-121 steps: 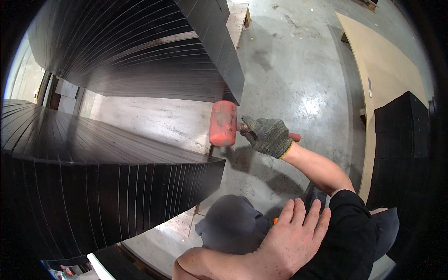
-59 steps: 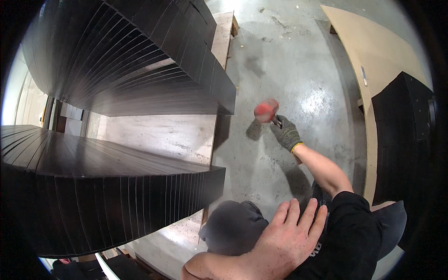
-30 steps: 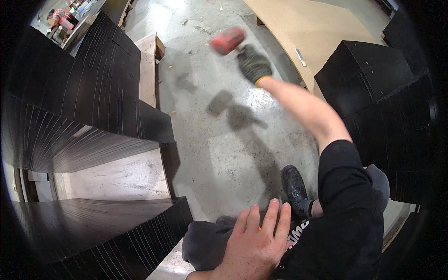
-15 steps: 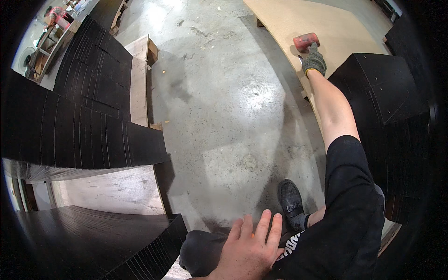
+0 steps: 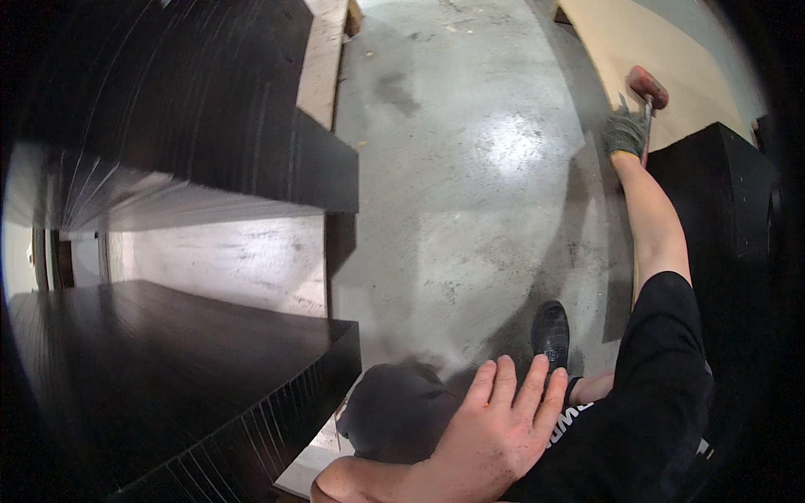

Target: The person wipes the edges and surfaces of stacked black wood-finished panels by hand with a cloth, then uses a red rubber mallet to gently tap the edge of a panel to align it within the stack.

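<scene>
While outstretched, gloved right hand (image 5: 625,132) around red mallet (image 5: 647,85).

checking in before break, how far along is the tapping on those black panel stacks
Looks done: two stacks of black panels stand with edges fairly flush, a second lower one nearer. In hand: the gloved right hand grips a red-headed mallet, reached out over the tan board beside another black stack; the bare left hand rests on the knee. What is left cannot be told from this view.
</scene>
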A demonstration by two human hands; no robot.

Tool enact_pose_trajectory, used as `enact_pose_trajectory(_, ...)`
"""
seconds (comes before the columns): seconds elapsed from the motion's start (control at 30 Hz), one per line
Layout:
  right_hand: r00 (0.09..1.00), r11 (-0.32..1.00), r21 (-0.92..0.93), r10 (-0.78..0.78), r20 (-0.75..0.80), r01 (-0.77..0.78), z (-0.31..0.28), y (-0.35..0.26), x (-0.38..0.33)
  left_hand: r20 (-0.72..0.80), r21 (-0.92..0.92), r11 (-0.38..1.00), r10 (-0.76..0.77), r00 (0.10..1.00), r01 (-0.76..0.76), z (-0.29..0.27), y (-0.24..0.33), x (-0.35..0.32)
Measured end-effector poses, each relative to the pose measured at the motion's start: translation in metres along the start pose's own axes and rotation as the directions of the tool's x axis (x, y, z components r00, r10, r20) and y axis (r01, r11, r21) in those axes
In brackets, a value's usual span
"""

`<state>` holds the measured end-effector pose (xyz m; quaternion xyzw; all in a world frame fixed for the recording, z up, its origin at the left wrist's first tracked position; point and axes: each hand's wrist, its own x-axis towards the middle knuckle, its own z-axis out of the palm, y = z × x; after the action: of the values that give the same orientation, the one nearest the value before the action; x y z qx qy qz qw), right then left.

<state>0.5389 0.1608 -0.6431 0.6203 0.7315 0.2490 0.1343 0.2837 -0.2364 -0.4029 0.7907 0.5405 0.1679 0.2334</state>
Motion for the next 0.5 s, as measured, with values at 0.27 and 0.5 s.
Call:
enact_pose_trajectory(0.27, 0.995, 0.938, 0.345, 0.004, -0.096, 0.03, -0.01, -0.027, 0.0, 0.049, 0.007, 0.998, -0.067, 0.997, 0.066, 0.0, 0.021, -0.022)
enact_pose_trajectory(0.5, 0.518, 0.129, 0.514, -0.412, -0.75, 0.848, -0.2, -0.196, -0.128, -0.002, 0.116, 0.987, -0.109, 0.994, 0.109, 0.006, 0.031, -0.031)
